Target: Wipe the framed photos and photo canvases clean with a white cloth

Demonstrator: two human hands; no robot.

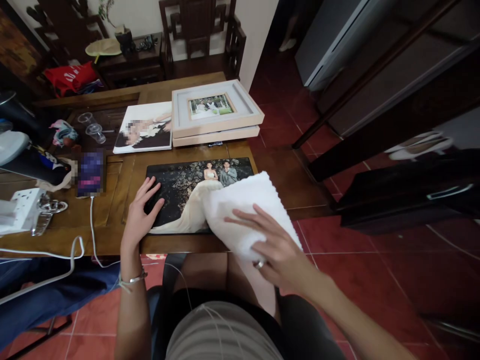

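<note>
A dark wedding photo panel (180, 187) lies flat near the front edge of the wooden table. My left hand (140, 215) rests on its left edge with the fingers spread. In my right hand (277, 252) is a white cloth (251, 197), which covers the panel's lower right corner and hangs past the table edge. The fingers press on the cloth from above; a ring shows on one of them. Behind the panel, a light-framed photo (215, 110) sits on top of another frame, and a white-edged photo panel (144, 127) lies beside them.
A phone (90, 172) with a white cable lies on the left of the table (195, 244). Near it are a white power strip (24, 210), plastic cups (95, 132) and a lidded tumbler (22, 155). A wooden chair (202, 35) stands behind; red floor tiles (337, 240) are at right.
</note>
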